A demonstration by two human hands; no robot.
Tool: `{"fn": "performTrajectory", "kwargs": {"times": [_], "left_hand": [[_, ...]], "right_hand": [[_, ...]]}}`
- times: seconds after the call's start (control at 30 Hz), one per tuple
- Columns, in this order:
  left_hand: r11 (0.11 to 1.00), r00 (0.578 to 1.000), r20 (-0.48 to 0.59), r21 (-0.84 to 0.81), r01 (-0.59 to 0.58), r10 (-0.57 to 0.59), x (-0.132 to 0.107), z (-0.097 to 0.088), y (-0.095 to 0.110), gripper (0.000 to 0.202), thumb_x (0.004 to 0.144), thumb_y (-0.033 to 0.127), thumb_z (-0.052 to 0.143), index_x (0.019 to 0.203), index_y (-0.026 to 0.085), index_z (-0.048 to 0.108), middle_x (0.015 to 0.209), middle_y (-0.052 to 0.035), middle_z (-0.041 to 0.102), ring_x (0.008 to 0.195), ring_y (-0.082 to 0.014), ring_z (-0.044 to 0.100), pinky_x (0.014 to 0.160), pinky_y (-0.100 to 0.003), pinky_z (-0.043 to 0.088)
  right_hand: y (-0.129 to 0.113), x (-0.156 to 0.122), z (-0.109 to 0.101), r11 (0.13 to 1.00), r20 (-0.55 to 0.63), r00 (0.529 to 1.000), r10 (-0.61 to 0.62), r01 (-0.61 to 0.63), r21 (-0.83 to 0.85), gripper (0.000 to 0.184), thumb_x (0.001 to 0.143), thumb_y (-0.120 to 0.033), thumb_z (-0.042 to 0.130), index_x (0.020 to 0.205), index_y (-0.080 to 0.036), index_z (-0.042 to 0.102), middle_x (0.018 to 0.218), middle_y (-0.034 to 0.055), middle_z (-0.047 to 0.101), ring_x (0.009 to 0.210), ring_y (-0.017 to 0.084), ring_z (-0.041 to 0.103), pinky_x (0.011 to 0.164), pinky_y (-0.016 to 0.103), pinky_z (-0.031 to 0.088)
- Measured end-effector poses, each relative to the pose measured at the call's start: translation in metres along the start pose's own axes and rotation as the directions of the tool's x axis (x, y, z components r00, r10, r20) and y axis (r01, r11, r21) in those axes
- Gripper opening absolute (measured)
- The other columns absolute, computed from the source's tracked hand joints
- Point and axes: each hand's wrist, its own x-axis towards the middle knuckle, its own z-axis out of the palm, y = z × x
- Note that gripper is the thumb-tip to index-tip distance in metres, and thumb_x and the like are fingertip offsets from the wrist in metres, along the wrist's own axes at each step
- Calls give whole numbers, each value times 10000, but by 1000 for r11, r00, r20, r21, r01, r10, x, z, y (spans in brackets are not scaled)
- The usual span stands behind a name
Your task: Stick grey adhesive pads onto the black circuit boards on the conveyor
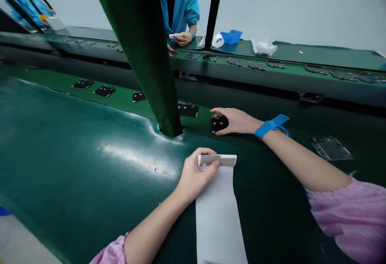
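Note:
My left hand (196, 175) is closed around a flattened roll of label paper (226, 160), thumb on its grey front face. From the roll a long white paper strip (220, 220) hangs down toward me over the green table. Up and to the right, my right hand (239, 121) grips a small black circuit board (217, 124) by its edges, thumb below and fingers above. The board is at the green belt, with its near face showing two small light squares; whether it touches the belt I cannot tell. A blue wrist strap (271, 126) is around my right wrist.
A green-wrapped post (144, 51) slants down to the table just left of my hands. Several boards lie along the belt, including one black board (189, 109) and a grey one (331, 148). Across the line, a co-worker (181, 7) holds something white near a blue bin (231, 37).

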Motion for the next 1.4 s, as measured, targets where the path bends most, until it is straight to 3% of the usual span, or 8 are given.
{"fn": "performTrajectory", "kwargs": {"times": [0.17,0.3,0.43,0.53,0.6,0.77,0.97,1.4], "left_hand": [[1000,1000,9,-12,-5,6,1,-1,-2,146,775,287,663,878,187,638,840,-27,671,721,-164,592,645,-252,438],[1000,1000,3,-6,-29,29,1,-1,-3,116,776,276,668,852,191,646,848,-25,679,755,-172,604,669,-255,445],[999,999,-14,-20,-30,30,1,0,-3,108,773,275,675,840,191,662,839,-26,692,774,-177,620,687,-258,456],[999,1000,-23,-41,-9,8,1,1,-3,131,771,307,686,809,181,682,811,-33,704,763,-182,631,682,-264,462],[999,1000,-29,-50,3,-4,1,1,-3,149,766,320,695,791,173,694,787,-34,707,740,-177,630,674,-262,461],[999,1000,-13,-46,-15,14,0,1,-3,161,770,324,701,796,165,711,769,-39,716,721,-172,628,680,-265,463],[998,999,-15,-57,-31,30,0,2,-4,166,763,331,700,766,166,710,729,-30,690,671,-158,597,634,-259,453],[976,981,-177,-215,38,-77,8,-2,-6,391,706,437,717,552,177,469,530,71,371,486,-72,328,471,-221,276]], "right_hand": [[1,-24,-14,968,-249,966,69,-4,251,889,609,-476,741,1339,-230,298,1144,105,560,1069,282,568,919,442,462],[26,-61,-10,878,-382,905,189,19,478,802,710,-494,657,1304,-270,166,1266,141,435,1163,269,531,979,413,445],[44,-97,3,916,-275,908,318,-219,335,823,609,-564,717,1247,-236,314,1282,175,411,1207,397,468,971,562,434],[16,-108,8,947,-333,892,306,-251,199,542,725,-580,646,1134,-249,515,1282,147,445,1193,390,469,950,569,442],[-17,-106,8,968,-354,910,214,-150,200,317,844,-536,539,991,-263,606,1199,110,512,1158,330,506,953,512,454],[-75,-89,7,968,-264,964,38,30,248,229,875,-444,538,852,-257,668,1160,84,537,1105,272,547,891,413,500],[-79,-85,6,978,-206,979,5,39,206,247,902,-364,485,752,-237,633,1136,92,519,1107,278,535,902,435,482],[-80,-48,4,968,-139,985,-101,129,216,224,935,-354,415,812,-224,550,1143,103,440,1158,270,471,932,421,443]]}}
